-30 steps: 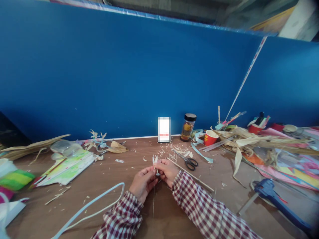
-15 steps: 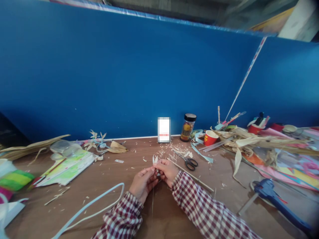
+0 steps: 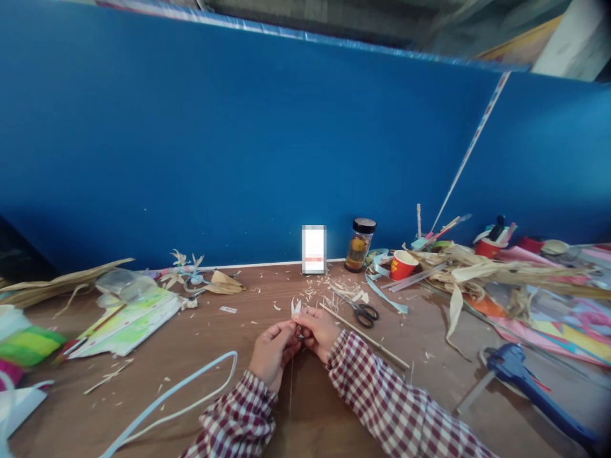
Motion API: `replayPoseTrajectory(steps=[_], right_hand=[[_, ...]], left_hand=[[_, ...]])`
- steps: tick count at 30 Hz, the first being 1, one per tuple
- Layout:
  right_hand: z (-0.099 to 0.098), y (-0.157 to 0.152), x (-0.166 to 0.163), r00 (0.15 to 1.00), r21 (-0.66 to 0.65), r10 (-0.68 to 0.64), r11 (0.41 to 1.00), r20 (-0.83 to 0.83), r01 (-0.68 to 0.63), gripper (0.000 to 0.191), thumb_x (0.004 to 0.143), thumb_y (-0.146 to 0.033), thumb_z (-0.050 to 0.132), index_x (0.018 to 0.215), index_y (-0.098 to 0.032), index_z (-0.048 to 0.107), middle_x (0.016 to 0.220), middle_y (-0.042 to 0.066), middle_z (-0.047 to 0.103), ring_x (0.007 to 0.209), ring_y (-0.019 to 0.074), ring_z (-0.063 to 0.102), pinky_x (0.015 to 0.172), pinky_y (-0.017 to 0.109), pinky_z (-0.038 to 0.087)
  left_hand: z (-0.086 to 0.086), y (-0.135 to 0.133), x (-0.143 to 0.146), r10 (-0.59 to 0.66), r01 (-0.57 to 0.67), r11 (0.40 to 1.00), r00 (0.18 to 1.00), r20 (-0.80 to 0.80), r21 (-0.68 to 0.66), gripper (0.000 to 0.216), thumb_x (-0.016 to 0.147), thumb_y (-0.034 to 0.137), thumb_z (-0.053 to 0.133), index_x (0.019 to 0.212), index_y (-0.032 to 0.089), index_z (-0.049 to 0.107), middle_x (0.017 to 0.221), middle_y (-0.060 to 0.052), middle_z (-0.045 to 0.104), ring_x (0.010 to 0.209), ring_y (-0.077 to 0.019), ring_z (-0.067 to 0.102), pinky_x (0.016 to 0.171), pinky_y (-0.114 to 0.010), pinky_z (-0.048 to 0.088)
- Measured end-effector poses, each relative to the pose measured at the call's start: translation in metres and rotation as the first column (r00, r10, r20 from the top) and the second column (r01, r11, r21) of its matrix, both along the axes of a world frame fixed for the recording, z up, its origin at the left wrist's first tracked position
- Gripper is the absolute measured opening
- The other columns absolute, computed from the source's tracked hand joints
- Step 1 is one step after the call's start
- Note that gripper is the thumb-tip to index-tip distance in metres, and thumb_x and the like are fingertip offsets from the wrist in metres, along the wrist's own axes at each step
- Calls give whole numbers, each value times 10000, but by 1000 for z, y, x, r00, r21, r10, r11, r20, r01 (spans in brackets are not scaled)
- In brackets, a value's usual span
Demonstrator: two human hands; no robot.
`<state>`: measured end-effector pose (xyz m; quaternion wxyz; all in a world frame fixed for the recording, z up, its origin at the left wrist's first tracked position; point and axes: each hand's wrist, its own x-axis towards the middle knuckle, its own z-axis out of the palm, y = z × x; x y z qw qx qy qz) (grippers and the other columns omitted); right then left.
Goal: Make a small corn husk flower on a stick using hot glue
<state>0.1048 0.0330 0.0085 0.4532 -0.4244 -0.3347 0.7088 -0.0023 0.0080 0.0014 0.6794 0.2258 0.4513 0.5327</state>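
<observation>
My left hand and my right hand meet over the middle of the table, thumbs and fingertips pinched together. Between them is a small pale flower-like piece, its pointed petals sticking up above the fingertips. It looks like cut corn husk. A thin thread hangs from the fingers toward me. Both hands are closed, and their fingers hide the lower part of the piece. Just beyond the right hand lie black-handled scissors and a thin stick.
Pale husk scraps litter the table. A dark-lidded jar and a red paper cup stand at the back. A blue glue gun lies right, below dried husks. A light-blue looped strip lies left, near a painted sheet.
Both hands and the small pale piece have shifted very slightly left. The pinch is kept, and everything on the table stays where it was.
</observation>
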Motion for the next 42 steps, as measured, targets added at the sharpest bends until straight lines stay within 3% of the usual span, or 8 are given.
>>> replayPoseTrajectory(steps=[21, 36, 42], right_hand=[[-1, 1, -1, 996, 3, 7, 1000, -91, -7, 215, 545, -254, 682, 584, -133, 508, 413, -67, 440, 361, 14, 311, 339, 140, 129], [-4, 1, -1, 995, 13, 18, 1000, -99, -16, 194, 565, -242, 685, 596, -120, 537, 403, -67, 428, 360, 14, 312, 329, 131, 142], [-2, 2, 2, 992, -58, 44, 997, -120, -51, 197, 625, -300, 642, 690, -124, 583, 499, -59, 464, 380, 6, 342, 334, 117, 157]], left_hand=[[-3, 0, 2, -1, 1, 1000, 1000, 6, 5, 185, 612, 209, 698, 755, 105, 641, 669, -72, 669, 522, -89, 582, 539, -203, 493], [1, -2, 3, 9, -9, 1000, 1000, 1, 3, 192, 587, 216, 709, 737, 112, 650, 616, -37, 647, 498, -76, 562, 510, -180, 479], [1, -1, 1, 22, -23, 1000, 998, 50, 9, 132, 617, 184, 682, 732, 127, 650, 624, -27, 644, 529, -79, 570, 555, -192, 488]])
